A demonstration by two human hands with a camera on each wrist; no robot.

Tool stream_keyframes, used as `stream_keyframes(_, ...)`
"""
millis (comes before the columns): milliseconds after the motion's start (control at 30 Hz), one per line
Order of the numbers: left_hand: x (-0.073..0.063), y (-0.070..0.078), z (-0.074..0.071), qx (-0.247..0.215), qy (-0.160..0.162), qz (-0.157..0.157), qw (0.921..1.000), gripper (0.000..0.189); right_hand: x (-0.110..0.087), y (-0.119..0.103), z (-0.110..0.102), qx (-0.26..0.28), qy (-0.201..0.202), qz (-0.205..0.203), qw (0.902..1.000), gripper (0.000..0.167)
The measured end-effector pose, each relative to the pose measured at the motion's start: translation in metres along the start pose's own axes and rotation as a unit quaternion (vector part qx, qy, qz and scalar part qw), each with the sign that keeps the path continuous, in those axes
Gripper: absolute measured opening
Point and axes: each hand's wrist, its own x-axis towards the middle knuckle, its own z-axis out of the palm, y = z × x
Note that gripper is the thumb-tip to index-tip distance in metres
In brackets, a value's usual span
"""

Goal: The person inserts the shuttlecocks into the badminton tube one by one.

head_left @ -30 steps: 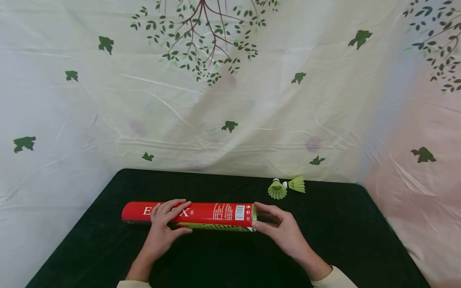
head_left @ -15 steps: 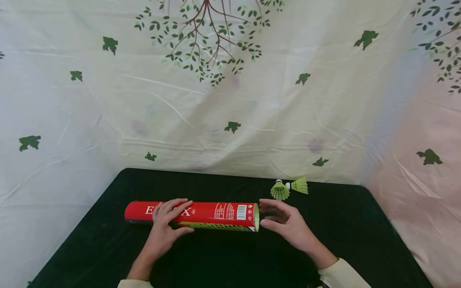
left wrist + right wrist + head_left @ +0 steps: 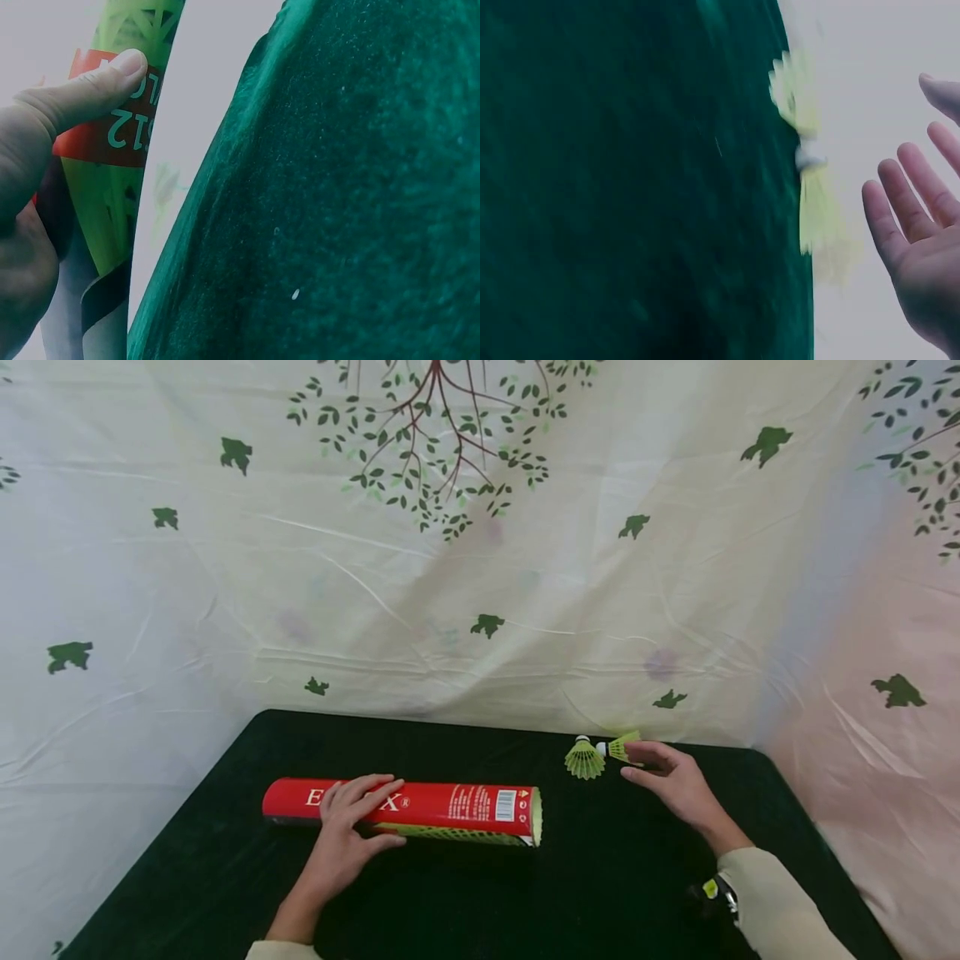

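Note:
A red shuttlecock tube (image 3: 465,803) lies on its side across the dark green table, with its open, pale-rimmed end facing right. My left hand (image 3: 345,822) grips it near the middle, fingers over the top and thumb along the near side. In the left wrist view, the thumb presses the tube's clear window (image 3: 112,202), and shuttlecocks show through it. At the back, my right hand (image 3: 678,781) reaches over with fingers apart, overlapping one yellow-green shuttlecock (image 3: 621,747). Another shuttlecock (image 3: 584,758) lies just left of that one. In the right wrist view, the hand (image 3: 922,232) holds nothing.
Behind the table hangs a pale cloth (image 3: 420,668) printed with leaves and branches, close along the back edge. Both shuttlecocks lie near that edge. The dark green table cover (image 3: 480,902) extends in front of the tube.
My right hand has left the tube's open end and moved right and back to the shuttlecocks. The left hand keeps its hold on the tube, which stays in place.

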Motion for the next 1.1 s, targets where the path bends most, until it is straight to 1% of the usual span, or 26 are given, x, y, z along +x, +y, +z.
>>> stream_keyframes(100,0.000,0.000,0.000,0.001,-0.002,0.002,1.0000,0.080,0.011,0.012,-0.015,-0.037,0.015,0.013,0.9991,0.053)
stream_keyframes(167,0.000,0.000,0.000,0.000,-0.003,0.001,1.0000,0.079,0.018,0.018,-0.023,-0.054,0.016,0.023,0.9982,0.055)
stream_keyframes(267,0.000,-0.001,0.000,-0.001,-0.005,-0.001,1.0000,0.080,0.026,0.027,-0.030,-0.066,0.003,0.042,0.9969,0.058)
stream_keyframes(333,0.000,-0.002,0.000,-0.002,-0.008,-0.003,1.0000,0.080,0.029,0.031,-0.033,-0.071,-0.016,0.049,0.9962,0.063)
stream_keyframes(500,0.000,-0.002,0.001,-0.007,-0.013,0.000,0.9999,0.080,0.033,0.043,-0.033,-0.067,-0.062,0.034,0.9952,0.072)
stream_keyframes(633,0.000,0.000,0.001,-0.009,-0.012,0.004,0.9999,0.081,0.036,0.048,-0.032,-0.067,-0.077,0.030,0.9943,0.075)
stream_keyframes(733,0.000,0.000,0.001,-0.006,-0.012,0.004,0.9999,0.081,0.039,0.050,-0.031,-0.072,-0.081,0.032,0.9936,0.076)
stream_keyframes(867,-0.001,0.000,-0.001,-0.002,-0.012,0.000,0.9999,0.081,0.042,0.052,-0.030,-0.070,-0.082,0.029,0.9938,0.073)
stream_keyframes(1100,-0.002,0.000,-0.003,0.000,-0.010,-0.006,0.9999,0.081,0.043,0.054,-0.028,-0.061,-0.063,0.018,0.9960,0.062)
